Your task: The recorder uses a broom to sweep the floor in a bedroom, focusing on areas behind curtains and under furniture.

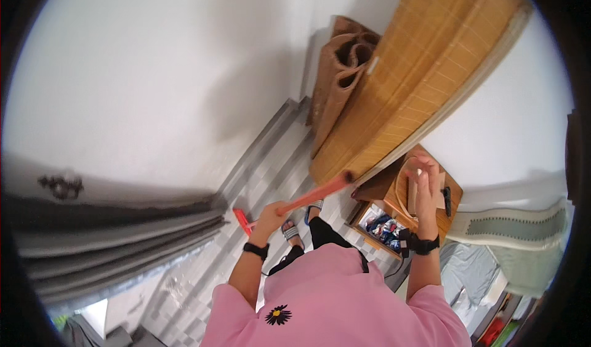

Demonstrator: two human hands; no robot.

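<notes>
My left hand (266, 216) is closed round the upper part of a red handle (317, 193), whose dark-tipped end points up and to the right. Below that hand, the same long-handled floor tool ends in a red bar-shaped head (242, 221) low by the grey curtain; whether it is a broom or a mop I cannot tell. Raised above a wooden cabinet (452, 184), my right hand (423, 176) has its fingers apart and slightly bent, a little blurred, with nothing plainly held. A thin tan loop (399, 193) and a black object (447, 201) lie near it on the cabinet.
The cabinet's drawer (383, 229) stands pulled out, filled with clothes. A tall yellow-brown rolled mat or mattress (406, 82) leans beside brown rolls (338, 88) in the corner. A grey curtain (117, 236) hangs at left. My sandalled feet (290, 229) are on the tiled floor (271, 168).
</notes>
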